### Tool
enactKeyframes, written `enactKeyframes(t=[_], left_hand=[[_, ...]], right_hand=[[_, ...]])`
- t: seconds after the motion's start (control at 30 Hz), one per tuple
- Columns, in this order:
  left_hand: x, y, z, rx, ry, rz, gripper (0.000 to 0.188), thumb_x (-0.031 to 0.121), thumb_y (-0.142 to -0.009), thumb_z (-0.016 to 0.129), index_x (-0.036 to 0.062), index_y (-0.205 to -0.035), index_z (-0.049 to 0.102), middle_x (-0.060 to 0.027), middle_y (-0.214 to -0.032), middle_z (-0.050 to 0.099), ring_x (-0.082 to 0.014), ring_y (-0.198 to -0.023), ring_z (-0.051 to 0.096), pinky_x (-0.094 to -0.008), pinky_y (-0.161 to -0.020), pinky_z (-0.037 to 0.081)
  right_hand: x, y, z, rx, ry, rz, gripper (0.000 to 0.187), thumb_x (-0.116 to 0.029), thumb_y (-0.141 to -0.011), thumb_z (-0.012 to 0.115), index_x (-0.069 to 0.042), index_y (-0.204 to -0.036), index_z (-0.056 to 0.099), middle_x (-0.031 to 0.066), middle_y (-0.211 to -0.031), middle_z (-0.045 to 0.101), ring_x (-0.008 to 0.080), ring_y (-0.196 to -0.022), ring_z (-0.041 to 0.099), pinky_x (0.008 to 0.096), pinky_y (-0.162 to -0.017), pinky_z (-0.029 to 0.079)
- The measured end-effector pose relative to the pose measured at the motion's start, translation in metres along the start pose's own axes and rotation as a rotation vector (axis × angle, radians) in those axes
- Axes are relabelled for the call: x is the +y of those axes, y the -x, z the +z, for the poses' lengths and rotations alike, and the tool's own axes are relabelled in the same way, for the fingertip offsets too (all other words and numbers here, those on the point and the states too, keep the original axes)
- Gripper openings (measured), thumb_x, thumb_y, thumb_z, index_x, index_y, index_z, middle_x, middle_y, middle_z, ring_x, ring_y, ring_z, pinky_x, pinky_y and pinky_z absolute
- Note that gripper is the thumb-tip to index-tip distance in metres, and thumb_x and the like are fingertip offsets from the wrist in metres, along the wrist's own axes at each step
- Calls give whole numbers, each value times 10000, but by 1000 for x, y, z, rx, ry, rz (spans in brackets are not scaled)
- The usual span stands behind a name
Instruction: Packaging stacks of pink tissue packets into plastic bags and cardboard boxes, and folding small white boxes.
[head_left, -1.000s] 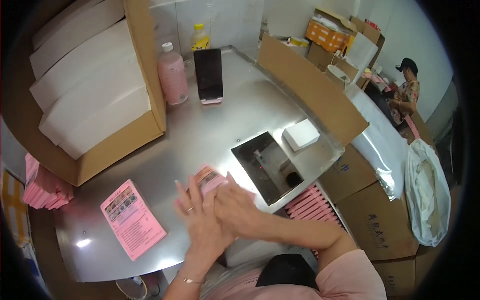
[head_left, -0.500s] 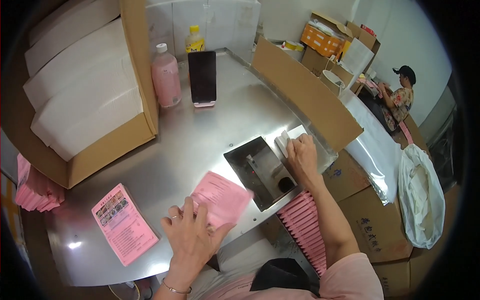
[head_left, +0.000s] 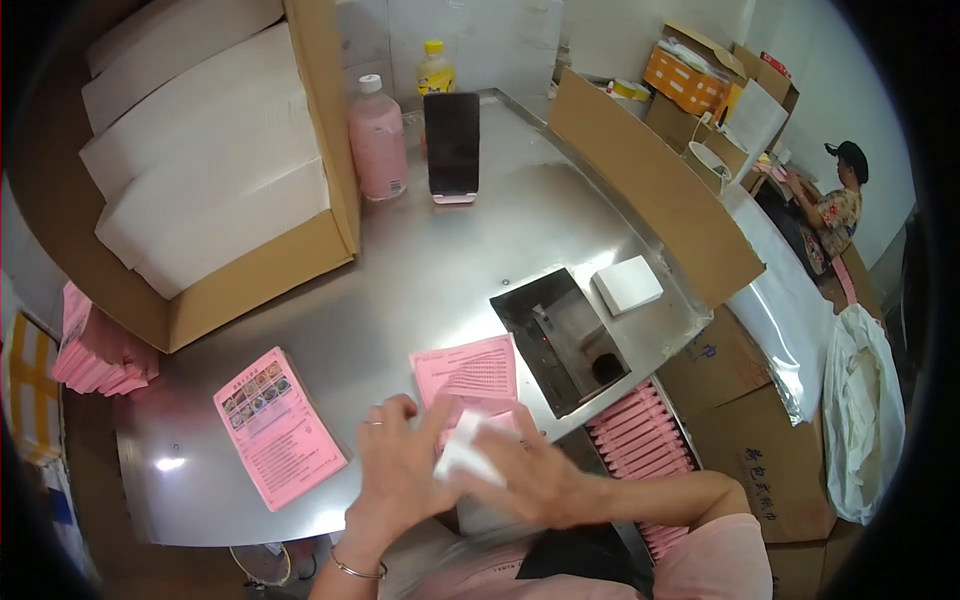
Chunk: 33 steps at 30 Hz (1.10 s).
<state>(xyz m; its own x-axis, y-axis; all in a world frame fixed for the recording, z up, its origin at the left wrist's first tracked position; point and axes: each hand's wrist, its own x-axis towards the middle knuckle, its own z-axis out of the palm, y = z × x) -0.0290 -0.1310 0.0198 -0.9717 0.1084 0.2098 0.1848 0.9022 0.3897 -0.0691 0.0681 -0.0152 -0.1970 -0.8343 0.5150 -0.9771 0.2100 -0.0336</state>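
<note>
In front of me my left hand [head_left: 392, 460] grips a pink printed sheet [head_left: 466, 370] near the table's front edge, its fingers bent over the lower part. My right hand [head_left: 545, 483] meets it there, closed on a folded white tissue [head_left: 470, 455] that is smeared by motion. The tissue lies against the lower part of the pink sheet; how far the two overlap is hidden by my fingers. To the left rests a stack of pink printed sheets [head_left: 278, 428]. A small white stack of tissues [head_left: 627, 285] sits beside the rectangular opening [head_left: 560, 340] in the metal table.
A large carton [head_left: 262, 290] of white tissue stacks stands at left, with pink packs [head_left: 100, 345] below it. Behind are a pink bottle [head_left: 378, 145], a yellow-capped bottle [head_left: 435, 70] and a phone [head_left: 452, 148]. Pink packs [head_left: 645, 430] fill a box at right; a co-worker [head_left: 835, 205] sits beyond.
My right hand has come from the white tissue stack at the right over to my left hand, bringing a tissue. The pink sheet now lies flatter and straighter. The whole view has shifted slightly.
</note>
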Motion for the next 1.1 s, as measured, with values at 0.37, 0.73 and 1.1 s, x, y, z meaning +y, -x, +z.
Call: enactKeyframes(t=[0.37,0.73,1.1], left_hand=[[6,32,-20,65,231,17,381,27,-781,674,39,-1159,633,-123,-920,614,-300,-819,579,-410,-728,468],[-93,76,-52,356,-293,-483,245,18,-789,608,48,-1026,554,-168,-1158,516,-377,-1187,431,-494,-1085,284],[-49,50,-33,376,219,-217,157,-31,-876,544,34,-1018,564,-112,-925,563,-270,-868,567,-358,-790,482]], right_hand=[[133,30,26,-132,21,778,110,-134,-818,626,-36,-836,672,170,-776,666,377,-760,668,490,-845,517],[166,58,-34,102,598,846,124,-135,-885,617,-19,-915,649,150,-840,553,344,-853,562,455,-753,490],[187,60,-36,259,521,782,129,-84,-830,634,-8,-930,662,172,-919,585,362,-912,570,436,-786,481]])
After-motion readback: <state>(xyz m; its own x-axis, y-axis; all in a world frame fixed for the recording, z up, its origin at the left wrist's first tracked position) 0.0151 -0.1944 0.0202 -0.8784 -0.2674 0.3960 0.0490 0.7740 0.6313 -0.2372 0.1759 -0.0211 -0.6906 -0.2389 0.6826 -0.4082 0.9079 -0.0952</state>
